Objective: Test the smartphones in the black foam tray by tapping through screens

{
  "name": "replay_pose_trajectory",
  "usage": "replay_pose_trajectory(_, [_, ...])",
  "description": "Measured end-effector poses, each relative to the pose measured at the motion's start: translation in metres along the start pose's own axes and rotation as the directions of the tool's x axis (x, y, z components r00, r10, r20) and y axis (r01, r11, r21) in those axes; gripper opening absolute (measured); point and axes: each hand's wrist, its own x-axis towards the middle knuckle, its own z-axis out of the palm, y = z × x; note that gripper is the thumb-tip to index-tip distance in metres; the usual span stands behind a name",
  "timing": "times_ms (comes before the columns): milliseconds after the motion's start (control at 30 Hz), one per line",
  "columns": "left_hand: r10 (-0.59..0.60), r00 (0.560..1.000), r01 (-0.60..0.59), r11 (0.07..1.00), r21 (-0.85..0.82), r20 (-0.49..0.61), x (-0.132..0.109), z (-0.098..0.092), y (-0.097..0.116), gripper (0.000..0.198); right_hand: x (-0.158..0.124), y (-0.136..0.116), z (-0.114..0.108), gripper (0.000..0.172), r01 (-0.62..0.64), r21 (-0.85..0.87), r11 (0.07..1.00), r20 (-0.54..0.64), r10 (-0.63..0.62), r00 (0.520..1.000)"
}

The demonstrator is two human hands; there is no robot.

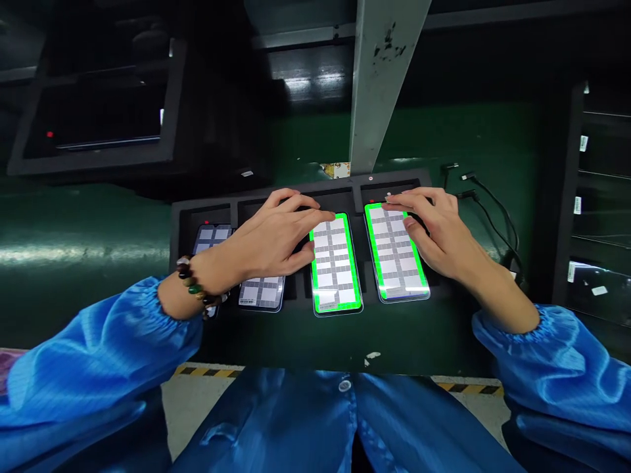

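Note:
Several smartphones lie in a row in a black foam tray (pixel 296 197). With a finger, my left hand (pixel 276 236) meets the upper part of the middle phone (pixel 332 276), whose white grid is bordered in bright green. My right hand (pixel 438 230) rests a fingertip near the top of the right phone (pixel 394 263), which shows a similar green-edged grid. Both hands have their fingers stretched out and hold nothing. Partly beneath my left hand and wrist are two phones with greyer grids, the near one (pixel 261 293) and the far-left one (pixel 214 233).
Black cables (pixel 493 203) with plugs lie right of the tray. A metal post (pixel 384 79) rises behind it. Stacked dark trays (pixel 98 125) stand at the left back, and another dark tray with phones (pixel 599 217) sits at the right. The green bench (pixel 296 341) runs underneath.

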Motion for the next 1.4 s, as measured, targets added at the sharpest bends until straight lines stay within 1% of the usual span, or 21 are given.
replay_pose_trajectory(100, [0.005, 1.000, -0.005, 1.000, 0.009, -0.009, -0.006, 0.002, 0.004, 0.057, -0.001, -0.001, 0.000, 0.045, 0.015, 0.002, 1.000, 0.014, -0.015, 1.000])
replay_pose_trajectory(233, [0.009, 0.999, -0.008, 0.999, 0.035, -0.032, -0.014, 0.003, 0.013, 0.055, -0.009, 0.000, -0.002, 0.044, 0.039, 0.034, 0.999, 0.011, -0.040, 0.999])
replay_pose_trajectory(433, [-0.006, 0.999, 0.006, 1.000, -0.010, -0.049, -0.025, 0.005, 0.028, 0.054, -0.026, 0.000, -0.003, 0.043, 0.083, 0.064, 0.994, 0.004, -0.084, 0.996])
replay_pose_trajectory(600, [0.011, 1.000, -0.010, 0.999, 0.040, -0.027, -0.034, 0.006, 0.039, 0.054, -0.040, -0.003, -0.004, 0.046, 0.110, 0.075, 0.991, -0.007, -0.110, 0.994])
replay_pose_trajectory(700, [0.036, 0.999, -0.036, 0.998, 0.050, -0.013, -0.040, 0.005, 0.049, 0.055, -0.049, -0.005, -0.005, 0.045, 0.117, 0.079, 0.990, -0.007, -0.117, 0.993])
replay_pose_trajectory(900, [0.045, 0.999, -0.045, 0.999, 0.026, -0.022, -0.053, 0.007, 0.074, 0.055, -0.072, -0.007, -0.008, 0.048, 0.182, 0.080, 0.980, 0.012, -0.184, 0.983])
replay_pose_trajectory(1133, [0.094, 0.995, -0.091, 0.993, 0.077, -0.037, -0.070, 0.016, 0.099, 0.057, -0.095, -0.008, -0.013, 0.059, 0.244, 0.130, 0.961, 0.043, -0.252, 0.967])
replay_pose_trajectory(1267, [0.117, 0.992, -0.113, 0.989, 0.092, -0.041, -0.079, 0.025, 0.107, 0.054, -0.103, -0.010, -0.016, 0.059, 0.276, 0.145, 0.950, 0.058, -0.286, 0.956])
replay_pose_trajectory(1400, [0.131, 0.988, -0.122, 0.987, 0.104, -0.083, -0.084, 0.029, 0.109, 0.049, -0.105, -0.013, -0.015, 0.057, 0.295, 0.149, 0.944, 0.047, -0.304, 0.951])
